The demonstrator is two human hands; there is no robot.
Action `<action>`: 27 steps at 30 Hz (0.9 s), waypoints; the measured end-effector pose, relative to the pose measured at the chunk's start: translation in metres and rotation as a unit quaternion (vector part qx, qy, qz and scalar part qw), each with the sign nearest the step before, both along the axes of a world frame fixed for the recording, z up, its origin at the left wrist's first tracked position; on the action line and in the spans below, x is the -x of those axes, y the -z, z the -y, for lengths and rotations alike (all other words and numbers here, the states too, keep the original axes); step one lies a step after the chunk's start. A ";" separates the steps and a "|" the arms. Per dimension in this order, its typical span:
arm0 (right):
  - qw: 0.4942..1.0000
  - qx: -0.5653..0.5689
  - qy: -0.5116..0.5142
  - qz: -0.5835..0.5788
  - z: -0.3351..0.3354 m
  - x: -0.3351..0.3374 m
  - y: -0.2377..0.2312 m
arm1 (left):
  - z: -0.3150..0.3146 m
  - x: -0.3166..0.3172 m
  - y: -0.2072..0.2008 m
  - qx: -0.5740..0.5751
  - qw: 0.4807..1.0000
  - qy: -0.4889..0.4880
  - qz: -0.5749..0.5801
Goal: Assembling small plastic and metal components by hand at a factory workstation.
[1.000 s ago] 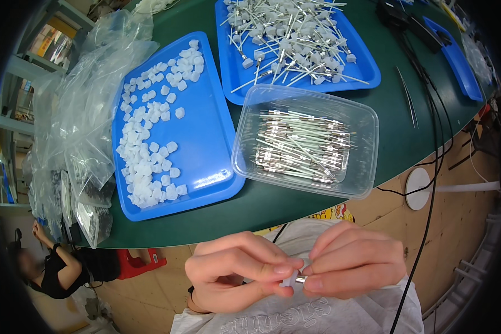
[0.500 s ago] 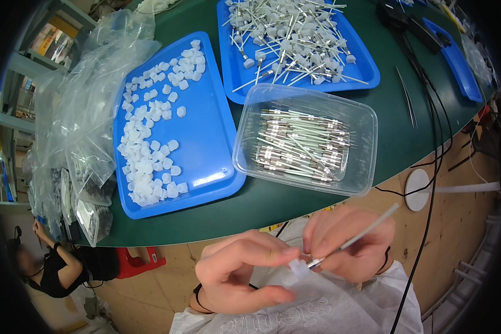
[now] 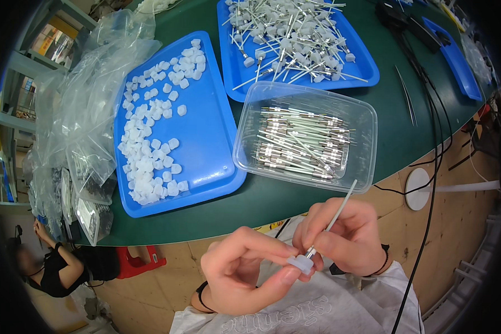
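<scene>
In front of my body, beyond the table's near edge, my left hand (image 3: pixel 242 267) pinches a small translucent white plastic cap (image 3: pixel 301 263) between thumb and forefinger. My right hand (image 3: pixel 345 234) grips a thin pale rod with a metal connector end (image 3: pixel 339 210). The metal end points down to the left and meets the cap; how deep it sits inside I cannot tell. Nearest the hands stands a clear plastic box (image 3: pixel 339 186) of similar rods. Left of it, a blue tray (image 3: pixel 206 133) bears many loose white caps (image 3: pixel 142 167).
Another blue tray (image 3: pixel 367 72) at the back holds a heap of rods with caps on. Tweezers (image 3: pixel 406 96) and black cables (image 3: pixel 428 94) lie to the right. Clear plastic bags (image 3: pixel 83 106) cover the left side. A person (image 3: pixel 67 267) sits beyond, near a red stool (image 3: pixel 139 261).
The rod has swung more upright as my right hand turned and shifted slightly left. My left thumb and forefinger have closed on the cap, which now meets the metal end squarely.
</scene>
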State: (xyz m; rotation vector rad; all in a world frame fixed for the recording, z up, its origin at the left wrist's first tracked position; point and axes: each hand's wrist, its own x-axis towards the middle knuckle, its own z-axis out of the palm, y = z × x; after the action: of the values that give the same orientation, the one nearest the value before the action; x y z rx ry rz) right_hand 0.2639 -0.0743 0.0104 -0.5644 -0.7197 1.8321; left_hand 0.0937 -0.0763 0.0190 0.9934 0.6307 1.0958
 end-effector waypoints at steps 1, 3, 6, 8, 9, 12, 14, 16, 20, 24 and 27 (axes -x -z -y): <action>1.000 0.004 -0.001 0.004 0.000 0.000 0.000 | 0.000 0.000 0.000 0.004 1.000 0.002 0.006; 1.000 0.020 -0.002 0.000 0.000 0.000 0.001 | -0.002 -0.002 -0.001 0.011 1.000 0.006 0.018; 0.999 0.043 -0.014 -0.021 0.000 -0.001 0.002 | -0.002 -0.005 -0.001 0.015 0.999 0.005 0.044; 0.998 0.047 -0.021 -0.033 0.000 -0.002 0.003 | -0.002 -0.006 0.002 -0.006 0.998 -0.005 0.063; 0.998 0.042 -0.022 -0.036 0.000 -0.001 0.004 | -0.003 -0.007 0.005 -0.018 0.997 -0.010 0.072; 0.998 0.027 -0.022 -0.048 0.001 0.001 0.003 | -0.002 -0.008 0.017 -0.074 0.992 -0.030 0.099; 0.998 0.023 -0.019 -0.053 0.002 0.003 0.001 | -0.002 -0.005 0.019 -0.078 0.992 -0.028 0.095; 0.998 0.023 -0.017 -0.054 0.003 0.005 -0.001 | -0.003 -0.002 0.019 -0.081 0.993 -0.031 0.077; 0.999 -0.011 -0.036 0.014 0.004 0.001 0.002 | -0.010 0.007 0.019 -0.066 0.997 -0.002 0.033; 0.993 -0.037 0.016 0.110 0.003 0.011 -0.011 | -0.007 0.022 0.012 -0.042 0.996 0.022 -0.081; 0.976 -0.060 0.000 0.212 -0.007 0.006 -0.017 | -0.020 0.032 0.003 -0.113 0.946 -0.088 -0.290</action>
State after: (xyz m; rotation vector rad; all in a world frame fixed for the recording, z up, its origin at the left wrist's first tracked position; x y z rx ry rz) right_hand 0.2582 -0.0676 0.0272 -0.8873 -1.1055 1.6698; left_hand 0.0617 -0.0565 0.0161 1.5054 1.1027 1.0438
